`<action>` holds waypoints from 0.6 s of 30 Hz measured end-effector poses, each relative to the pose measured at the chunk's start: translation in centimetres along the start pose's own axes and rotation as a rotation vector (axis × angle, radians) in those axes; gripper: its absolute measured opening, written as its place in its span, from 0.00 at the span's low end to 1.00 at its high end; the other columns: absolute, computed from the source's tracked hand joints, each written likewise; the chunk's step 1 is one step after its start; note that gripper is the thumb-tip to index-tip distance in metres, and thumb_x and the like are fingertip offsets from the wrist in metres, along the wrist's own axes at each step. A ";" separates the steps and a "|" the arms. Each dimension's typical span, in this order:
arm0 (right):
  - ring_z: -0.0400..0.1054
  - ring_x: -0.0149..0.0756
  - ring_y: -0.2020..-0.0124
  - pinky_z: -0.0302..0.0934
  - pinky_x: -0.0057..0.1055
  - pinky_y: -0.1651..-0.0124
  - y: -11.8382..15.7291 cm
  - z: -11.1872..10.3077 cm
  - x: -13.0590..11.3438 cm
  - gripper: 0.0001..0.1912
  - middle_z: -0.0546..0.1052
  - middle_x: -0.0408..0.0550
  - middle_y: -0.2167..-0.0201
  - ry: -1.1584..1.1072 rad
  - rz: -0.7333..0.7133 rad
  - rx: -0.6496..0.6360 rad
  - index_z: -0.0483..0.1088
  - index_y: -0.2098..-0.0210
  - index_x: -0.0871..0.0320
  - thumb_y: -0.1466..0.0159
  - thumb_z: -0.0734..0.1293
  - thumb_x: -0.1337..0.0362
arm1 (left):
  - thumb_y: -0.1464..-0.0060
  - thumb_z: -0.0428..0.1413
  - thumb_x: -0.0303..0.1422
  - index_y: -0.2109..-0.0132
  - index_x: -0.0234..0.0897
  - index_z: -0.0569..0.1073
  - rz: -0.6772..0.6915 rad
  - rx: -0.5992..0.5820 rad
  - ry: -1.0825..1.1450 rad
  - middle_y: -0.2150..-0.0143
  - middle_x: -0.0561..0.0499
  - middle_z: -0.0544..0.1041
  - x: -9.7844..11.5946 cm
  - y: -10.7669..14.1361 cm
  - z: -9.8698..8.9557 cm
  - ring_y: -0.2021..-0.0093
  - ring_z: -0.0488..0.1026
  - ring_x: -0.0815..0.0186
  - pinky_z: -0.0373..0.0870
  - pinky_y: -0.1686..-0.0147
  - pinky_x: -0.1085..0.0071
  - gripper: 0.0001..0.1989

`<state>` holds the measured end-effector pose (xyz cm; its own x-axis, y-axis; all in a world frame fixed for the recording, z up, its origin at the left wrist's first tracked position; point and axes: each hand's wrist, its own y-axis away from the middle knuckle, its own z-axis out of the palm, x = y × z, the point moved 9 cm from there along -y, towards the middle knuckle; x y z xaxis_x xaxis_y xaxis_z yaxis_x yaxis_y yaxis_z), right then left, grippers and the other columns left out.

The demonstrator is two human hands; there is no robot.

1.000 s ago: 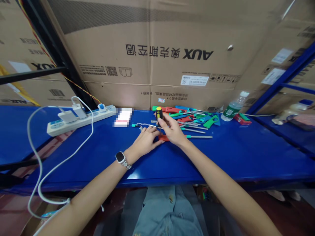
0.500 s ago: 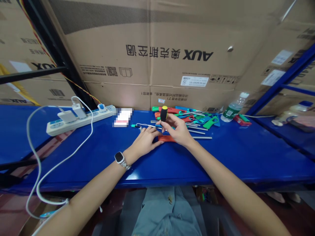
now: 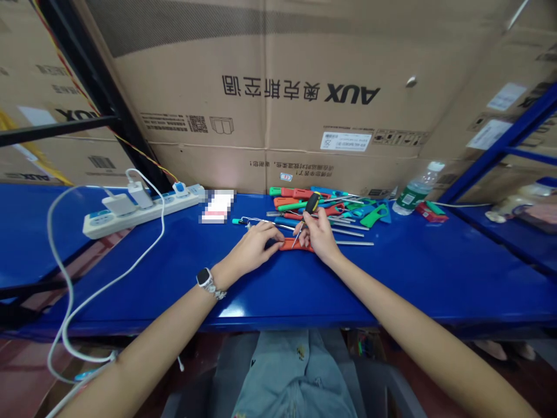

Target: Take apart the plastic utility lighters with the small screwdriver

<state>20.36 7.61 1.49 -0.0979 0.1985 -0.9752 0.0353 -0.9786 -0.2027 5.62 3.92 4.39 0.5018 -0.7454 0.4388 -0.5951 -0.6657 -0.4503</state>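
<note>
My right hand [image 3: 319,235] grips a screwdriver [image 3: 312,203] by its black and yellow handle. The screwdriver leans to the right, and its thin shaft points down to an orange handle [image 3: 289,244] on the table. A metal rod [image 3: 354,243] sticks out to the right of that handle, past my right hand. Thumb and fingers of my left hand [image 3: 255,247] close on the left end of the orange handle. Just behind both hands lies a pile of tools with red, green and blue handles [image 3: 300,194]. Part of the orange handle is hidden by my right hand.
A white power strip [image 3: 130,217] with plugs and cables lies at the left on the blue table [image 3: 243,290]. At the right stand a water bottle [image 3: 415,191] and a small red box [image 3: 431,213]. Large cardboard boxes [image 3: 296,46] form the back wall.
The screwdriver has gone from nearly upright to tilted, its handle moving to the right with my right hand. Its shaft now shows above the orange handle. My left hand has barely moved.
</note>
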 end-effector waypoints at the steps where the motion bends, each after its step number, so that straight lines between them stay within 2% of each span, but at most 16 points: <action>1: 0.63 0.30 0.88 0.50 0.27 0.86 0.0 0.1 0.0 0.27 0.73 0.34 0.79 0.007 -0.005 0.002 0.52 0.59 0.49 0.39 0.68 0.40 | 0.35 0.56 0.28 0.60 0.37 0.75 -0.006 -0.001 0.026 0.59 0.48 0.77 -0.3 -0.1 0.0 0.56 0.74 0.60 0.70 0.54 0.62 0.04; 6: 0.64 0.30 0.87 0.51 0.27 0.86 0.2 0.3 -0.2 0.26 0.74 0.36 0.79 0.017 -0.013 -0.007 0.52 0.59 0.49 0.39 0.68 0.40 | 0.37 0.58 0.29 0.62 0.36 0.77 -0.055 -0.051 0.062 0.64 0.50 0.76 -1.2 -0.9 0.3 0.66 0.73 0.65 0.69 0.63 0.67 0.05; 12: 0.64 0.31 0.87 0.51 0.27 0.85 0.0 0.5 0.2 0.28 0.72 0.34 0.81 0.031 0.009 -0.051 0.52 0.60 0.49 0.40 0.68 0.38 | 0.36 0.57 0.31 0.62 0.37 0.78 -0.031 -0.077 0.042 0.65 0.49 0.79 -1.5 -1.5 0.4 0.66 0.75 0.64 0.69 0.63 0.67 0.06; 18: 0.64 0.31 0.88 0.52 0.27 0.85 0.0 0.6 0.1 0.30 0.74 0.36 0.81 0.065 0.017 -0.076 0.53 0.59 0.50 0.41 0.68 0.36 | 0.36 0.56 0.29 0.62 0.36 0.77 -0.023 -0.113 0.000 0.64 0.49 0.79 -1.2 -1.8 0.5 0.66 0.75 0.64 0.70 0.62 0.67 0.06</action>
<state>19.73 7.60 1.41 -0.0322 0.1872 -0.9818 0.1123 -0.9754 -0.1897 6.38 6.01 4.25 0.5163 -0.7300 0.4479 -0.6502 -0.6745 -0.3497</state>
